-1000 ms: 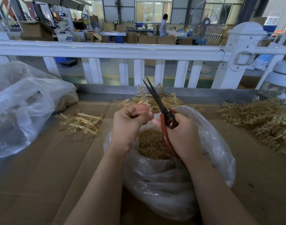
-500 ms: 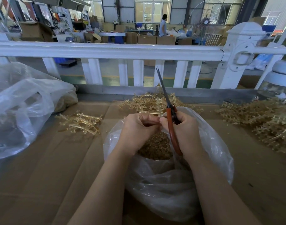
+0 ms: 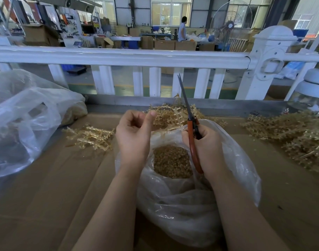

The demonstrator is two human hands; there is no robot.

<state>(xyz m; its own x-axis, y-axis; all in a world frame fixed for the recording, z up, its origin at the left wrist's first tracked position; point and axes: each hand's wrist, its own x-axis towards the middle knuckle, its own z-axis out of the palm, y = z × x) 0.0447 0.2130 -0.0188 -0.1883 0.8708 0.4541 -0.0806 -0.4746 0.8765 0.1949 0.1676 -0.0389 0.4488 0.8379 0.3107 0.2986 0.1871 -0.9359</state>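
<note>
Orange-handled scissors (image 3: 190, 124) stand almost upright in my right hand (image 3: 207, 147), which is clamped round the handles. Their long axis runs from the handle loop near my wrist up and away from me. The tips point towards the white railing (image 3: 118, 57) and lean slightly left, with the blades lying together. My left hand (image 3: 133, 134) hovers just beside them on their left, fingers curled and thumb raised; I cannot tell whether it pinches a small piece. Both hands hang over a clear plastic bag (image 3: 236, 160) holding clipped golden bits (image 3: 171, 162). Just beyond the hands lies a heap of golden plastic sprigs (image 3: 166, 116), which I judge is nearer my left hand for the next pick. A smaller heap (image 3: 89, 136) lies left on the cardboard-covered desk (image 3: 55, 187), and a larger heap (image 3: 296, 138) lies right.
</note>
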